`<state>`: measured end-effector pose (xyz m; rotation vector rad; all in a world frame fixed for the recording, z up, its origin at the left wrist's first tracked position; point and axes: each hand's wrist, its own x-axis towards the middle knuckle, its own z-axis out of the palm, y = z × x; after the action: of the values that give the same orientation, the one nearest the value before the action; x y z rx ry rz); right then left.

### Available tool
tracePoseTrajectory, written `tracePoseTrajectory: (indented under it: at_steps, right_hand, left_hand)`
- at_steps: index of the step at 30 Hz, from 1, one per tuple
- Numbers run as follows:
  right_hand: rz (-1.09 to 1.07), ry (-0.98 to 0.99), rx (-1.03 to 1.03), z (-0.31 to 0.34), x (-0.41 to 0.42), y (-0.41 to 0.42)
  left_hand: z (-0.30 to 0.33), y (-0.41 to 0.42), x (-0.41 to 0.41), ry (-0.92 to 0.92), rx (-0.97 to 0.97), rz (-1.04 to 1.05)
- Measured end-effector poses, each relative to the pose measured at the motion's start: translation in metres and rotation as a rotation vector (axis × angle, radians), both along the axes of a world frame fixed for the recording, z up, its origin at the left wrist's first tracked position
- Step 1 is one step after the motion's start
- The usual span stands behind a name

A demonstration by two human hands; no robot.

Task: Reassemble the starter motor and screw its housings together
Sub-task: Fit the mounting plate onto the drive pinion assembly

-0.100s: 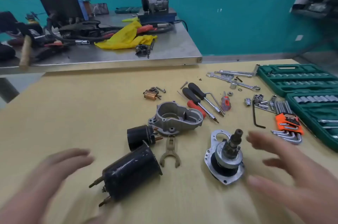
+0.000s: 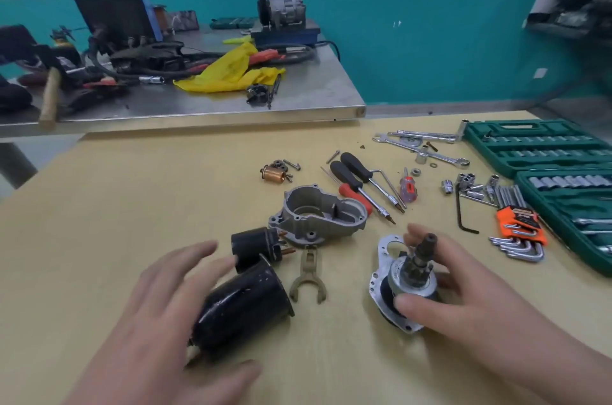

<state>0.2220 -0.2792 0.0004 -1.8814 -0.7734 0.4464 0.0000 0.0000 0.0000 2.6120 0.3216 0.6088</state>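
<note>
On the wooden table lies the black cylindrical motor body [image 2: 245, 305], on its side. My left hand [image 2: 159, 322] hovers over its near end with fingers spread, thumb apart below it. The black solenoid [image 2: 251, 245] sits just behind it, beside the grey aluminium nose housing [image 2: 318, 216]. A bronze shift fork [image 2: 308, 275] lies flat between the parts. My right hand [image 2: 480, 298] wraps the upright drive-gear assembly [image 2: 410, 272] on its silver plate, thumb in front and fingers behind the shaft.
A copper commutator piece [image 2: 274, 174] and small screws lie further back. Screwdrivers [image 2: 357, 179], loose sockets, wrenches, an orange hex-key holder [image 2: 516, 229] and a green socket case [image 2: 543, 146] fill the right side. A cluttered steel bench [image 2: 298, 100] stands behind.
Both hands moved inward: the left now reaches over the black motor body, and the right has closed around the drive-gear assembly.
</note>
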Motion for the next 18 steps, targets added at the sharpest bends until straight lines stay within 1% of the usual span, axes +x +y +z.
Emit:
tracePoseTrajectory:
  at_steps: [1,2,3,6,8,11,14,18]
  right_hand:
    - [-0.003,0.033,-0.011,-0.002,0.002,0.009]
    - [0.009,0.014,-0.036,-0.008,0.004,0.016]
    - [0.011,0.0,-0.032,-0.013,0.004,0.022]
    - [-0.035,0.024,0.0,-0.018,0.01,0.042]
    - [-0.032,0.016,0.01,-0.016,0.016,0.058]
    - [-0.009,-0.002,0.032,-0.011,0.025,0.081]
    - [-0.039,-0.059,0.066,-0.007,0.03,0.099]
    - [-0.075,-0.054,0.075,-0.016,0.037,0.104]
  left_hand:
    - [-0.006,-0.003,0.008,-0.015,0.192,-0.035]
    - [-0.014,-0.007,0.017,0.028,0.242,-0.026]
    - [-0.015,-0.007,0.024,0.033,0.271,-0.001]
    - [-0.011,-0.002,0.042,0.111,0.276,0.042]
    - [-0.011,0.003,0.048,0.113,0.318,0.019]
    - [-0.008,0.017,0.064,0.11,0.319,-0.006]
    - [-0.008,0.034,0.084,0.141,0.26,-0.001]
    - [-0.008,0.071,0.106,0.15,0.13,-0.132]
